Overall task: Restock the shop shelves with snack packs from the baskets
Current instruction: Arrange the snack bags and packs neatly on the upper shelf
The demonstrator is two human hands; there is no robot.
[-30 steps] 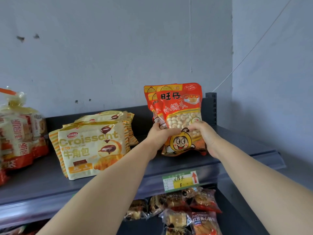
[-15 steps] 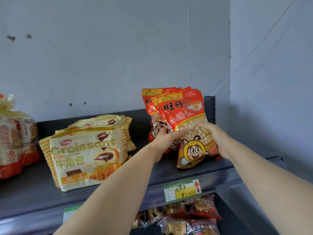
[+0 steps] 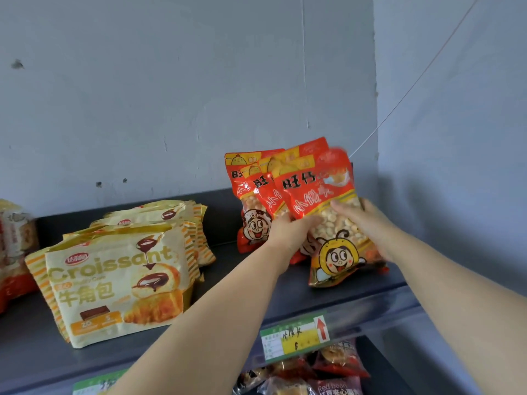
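Both your hands are on the front red pack (image 3: 313,192), at the right end of the top shelf (image 3: 285,292) near the wall corner. The pack stands on its bottom edge on the shelf board and tilts with its top to the left, bee cartoon facing you.

Your right hand (image 3: 368,223) grips its right edge: thumb laid across the clear window on the front, the other fingers wrapped behind and hidden. Your left hand (image 3: 288,232) holds the left edge, back of the hand toward the camera. Its thumb side presses on the front of the pack, and the fingers go in behind it, so you cannot tell how they lie.

The rear red packs (image 3: 248,178) stand fanned out just behind and left of the front one, touching it, near the back wall. The top of the front pack is motion-blurred.

A row of croissant packs (image 3: 114,280) stands upright mid-shelf, well apart from the red ones. More bagged snacks (image 3: 14,252) sit at the far left edge. A green and yellow price label (image 3: 296,334) with a red arrow sits on the shelf lip below the red packs. Wrapped snacks (image 3: 313,374) lie on the lower shelf.
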